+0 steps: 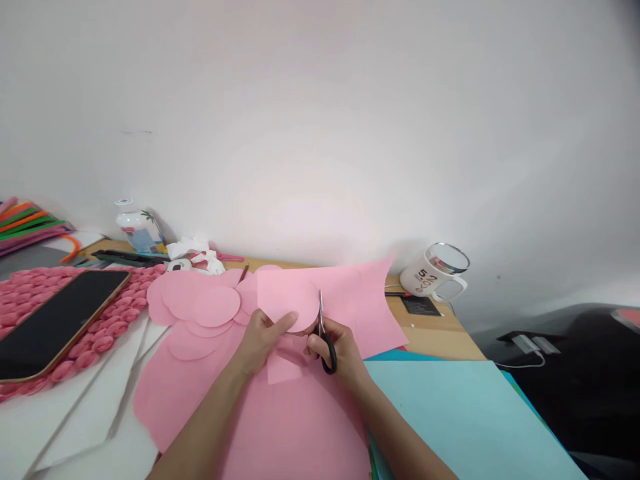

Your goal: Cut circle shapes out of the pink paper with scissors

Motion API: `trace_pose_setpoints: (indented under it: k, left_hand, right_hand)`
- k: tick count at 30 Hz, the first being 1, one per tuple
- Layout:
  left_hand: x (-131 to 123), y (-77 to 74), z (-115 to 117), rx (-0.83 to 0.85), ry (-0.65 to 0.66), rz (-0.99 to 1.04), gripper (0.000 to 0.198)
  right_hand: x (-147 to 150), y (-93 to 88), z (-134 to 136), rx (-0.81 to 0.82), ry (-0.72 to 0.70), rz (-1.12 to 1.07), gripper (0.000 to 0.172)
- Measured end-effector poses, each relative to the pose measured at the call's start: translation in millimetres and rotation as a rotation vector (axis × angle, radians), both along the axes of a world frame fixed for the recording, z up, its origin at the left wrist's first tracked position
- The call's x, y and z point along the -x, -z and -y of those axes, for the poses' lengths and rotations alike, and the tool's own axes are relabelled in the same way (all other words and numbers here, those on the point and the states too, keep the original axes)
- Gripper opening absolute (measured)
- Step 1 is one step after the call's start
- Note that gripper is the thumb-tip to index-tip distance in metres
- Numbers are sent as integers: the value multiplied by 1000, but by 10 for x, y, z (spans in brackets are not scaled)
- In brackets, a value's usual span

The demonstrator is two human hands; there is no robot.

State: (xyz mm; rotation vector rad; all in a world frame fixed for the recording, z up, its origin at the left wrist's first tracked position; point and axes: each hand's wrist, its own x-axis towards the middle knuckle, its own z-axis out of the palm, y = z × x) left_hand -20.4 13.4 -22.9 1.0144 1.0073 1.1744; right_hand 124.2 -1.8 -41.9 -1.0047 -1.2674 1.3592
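Note:
My left hand [263, 337] pinches a piece of pink paper [290, 300] with a rounded top edge and holds it upright above the table. My right hand [336, 348] grips black-handled scissors [324, 337], whose blades point up along the right edge of that piece. Several cut pink paper circles [205, 307] lie overlapping just left of my hands. Below both hands a large pink sheet [280, 420] is spread out, and another pink sheet [365, 300] lies behind.
A light blue sheet [460, 413] lies at the right. A phone [55, 320] rests on a pink knitted mat [30, 293] at the left. A white mug [435, 273], a small bottle [137, 230], tape [179, 265] and coloured strips [25, 223] stand along the wall.

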Motion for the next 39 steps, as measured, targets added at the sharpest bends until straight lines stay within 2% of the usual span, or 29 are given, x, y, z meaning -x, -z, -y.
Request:
trace_pose_setpoints:
  k: [4,13,15,18,22,25,31,39]
  left_hand:
    - [5,23,0,2,-12,27,22]
    - [26,198,14,-8,-7,42,25]
    - [7,170,18,-14,-9,24,27]
    - [-5,50,-6,-36,6,-13,30]
    - [69,-144,-86,-26,163,-68,26]
    - [143,-206,-138,-20,237,-97,29]
    - [176,-143,-162,-46,128,-169,26]
    - [199,-49,-218,-56,-17,-213,36]
  right_hand:
    - [-2,30,4,16,-15,-4,11]
    - [11,47,61,4,-11,6,13]
    - [17,47,60,3,0,6,14]
    - [26,54,49,5,18,1,16]
    - [55,57,43,4,65,-1,20]
    - [109,43,37,8,88,-4,23]
    - [193,17,-68,15,102,5,24]
    - [264,47,-205,-42,75,13,28]
